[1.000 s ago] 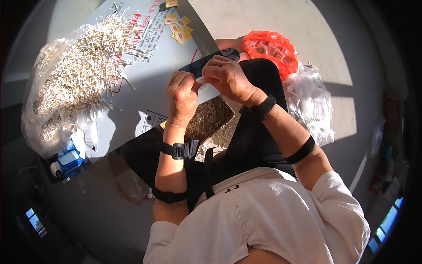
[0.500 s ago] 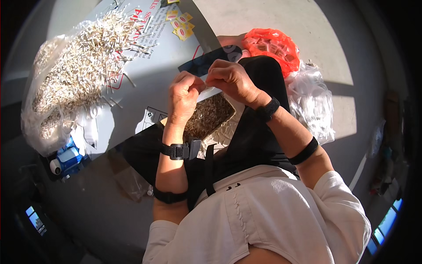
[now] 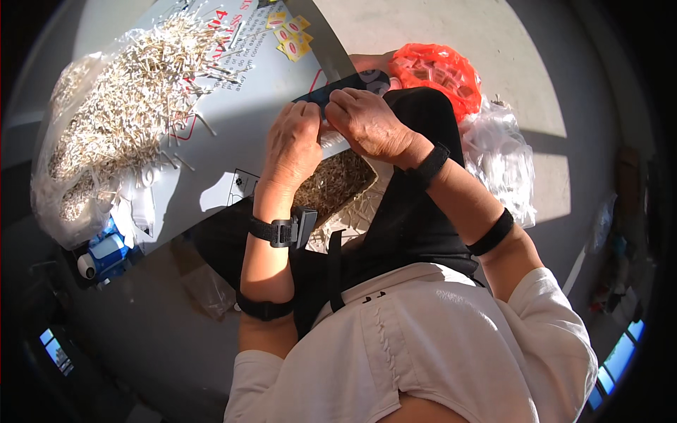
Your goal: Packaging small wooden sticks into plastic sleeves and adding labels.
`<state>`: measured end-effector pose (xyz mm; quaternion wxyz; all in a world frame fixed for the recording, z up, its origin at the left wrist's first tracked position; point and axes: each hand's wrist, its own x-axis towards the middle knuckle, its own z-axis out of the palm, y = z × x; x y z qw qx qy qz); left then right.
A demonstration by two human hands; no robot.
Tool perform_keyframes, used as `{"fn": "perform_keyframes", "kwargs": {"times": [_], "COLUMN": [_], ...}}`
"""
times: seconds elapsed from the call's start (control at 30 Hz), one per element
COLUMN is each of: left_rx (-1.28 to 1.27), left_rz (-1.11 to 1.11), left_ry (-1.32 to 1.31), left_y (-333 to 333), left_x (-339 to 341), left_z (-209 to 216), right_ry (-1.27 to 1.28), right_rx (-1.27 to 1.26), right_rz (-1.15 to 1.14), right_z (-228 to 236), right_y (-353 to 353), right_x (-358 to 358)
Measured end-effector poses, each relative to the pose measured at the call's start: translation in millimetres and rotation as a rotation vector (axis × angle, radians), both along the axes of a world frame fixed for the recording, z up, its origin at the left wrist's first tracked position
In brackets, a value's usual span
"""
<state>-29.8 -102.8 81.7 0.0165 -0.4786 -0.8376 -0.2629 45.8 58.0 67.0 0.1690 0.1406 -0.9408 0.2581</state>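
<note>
Both hands are positioned above the near right corner of the tabletop (image 3: 240,134), side by side. The left hand (image 3: 293,137) has its fingers bent and clamped on a small piece of clear film (image 3: 330,135); the right hand (image 3: 370,125) is clamped on the same piece from the opposite side. The film is located between the two hands; its full outline is hidden by the fingers. Below the hands, beyond the near edge of the tabletop, an open box (image 3: 360,195) holds a mass of short thin sticks. A pile of swabs (image 3: 134,99) occupies the left part of the tabletop, spilling from a clear bag (image 3: 51,211) at the left edge; a few swabs lie loose toward the near edge. A blue bottle (image 3: 107,255) lies at the near left corner. Yellow packets (image 3: 290,33) lie in a group near the right edge, toward the far end. Off the tabletop, to the right of the person's knee, an open red bag (image 3: 462,99) contains small pinkish items. A clear sack (image 3: 504,169) with white contents stands just beside it.
</note>
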Motion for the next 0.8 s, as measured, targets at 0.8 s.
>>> {"fn": "perform_keyframes", "kwargs": {"times": [0.8], "left_rx": [0.355], "left_rz": [0.077], "left_ry": [-0.556], "left_y": [-33.2], "left_x": [3.9], "left_z": [-21.4], "right_ry": [-0.303], "right_rx": [-0.822], "right_rz": [-0.128], "right_z": [-14.6], "right_y": [-1.9], "right_x": [9.0]}}
